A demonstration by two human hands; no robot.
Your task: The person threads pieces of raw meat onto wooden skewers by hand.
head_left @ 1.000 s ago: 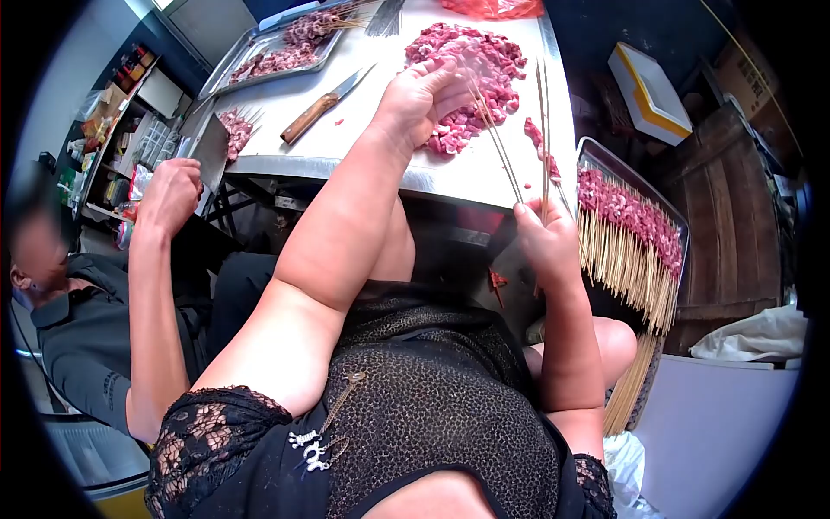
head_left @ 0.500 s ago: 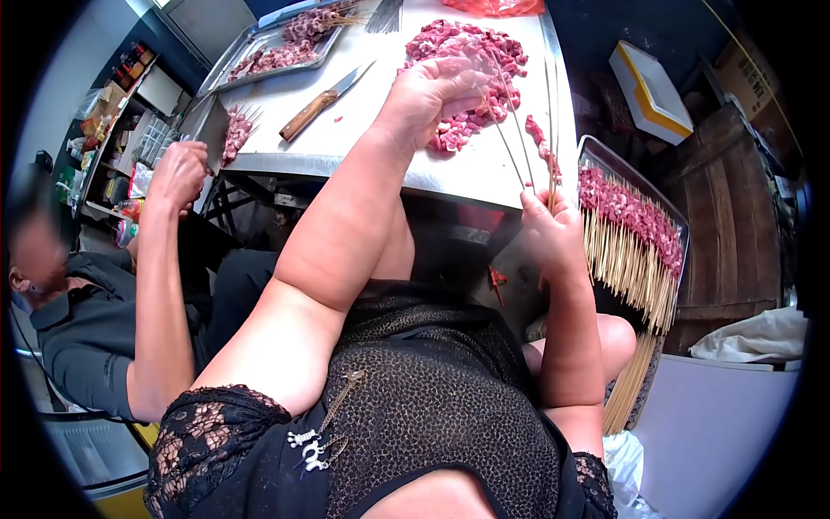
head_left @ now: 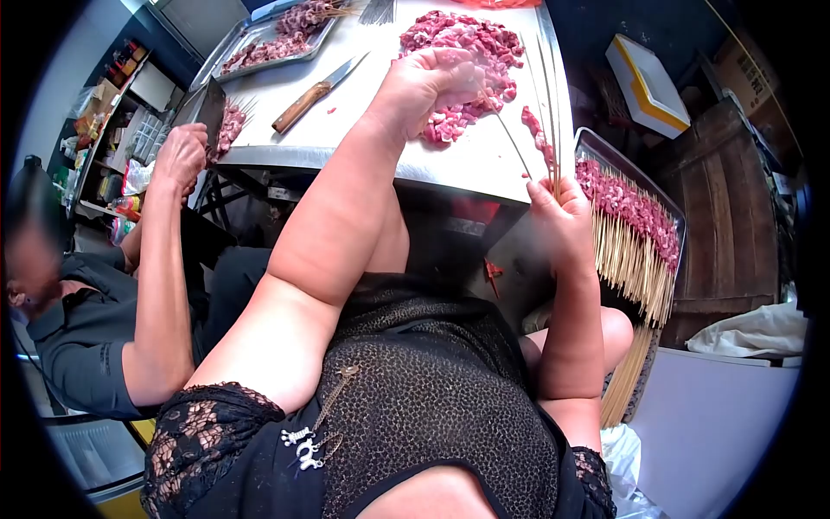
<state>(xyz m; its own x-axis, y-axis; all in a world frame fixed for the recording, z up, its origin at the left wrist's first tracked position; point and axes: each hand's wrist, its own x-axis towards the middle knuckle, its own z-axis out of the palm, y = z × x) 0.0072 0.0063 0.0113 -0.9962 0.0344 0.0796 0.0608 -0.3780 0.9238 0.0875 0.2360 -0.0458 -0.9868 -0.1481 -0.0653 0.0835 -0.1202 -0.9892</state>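
The worktop [head_left: 475, 164] fills the upper middle of the frame, a pale surface with a metal edge. At the left side sits another person [head_left: 82, 333] in a dark shirt, one raised hand [head_left: 181, 157] beside the worktop's left corner. A long tray [head_left: 595, 149] at the right of the frame holds rows of skewered meat [head_left: 631, 208], bare stick ends pointing down. A metal tray [head_left: 309, 54] in the upper left carries more meat. The heap of raw meat [head_left: 458, 35] lies at upper centre, partly behind the left hand [head_left: 432, 86]. That hand's fingers bend close together near one skewer's tip; blur hides whether they grip meat. The right hand [head_left: 564, 221], right of centre, is closed around several thin skewers [head_left: 556, 130] pointing upward. The wooden-handled knife [head_left: 307, 105] lies left of the heap. A narrow strip of meat pieces [head_left: 538, 138] shows just above the right hand.
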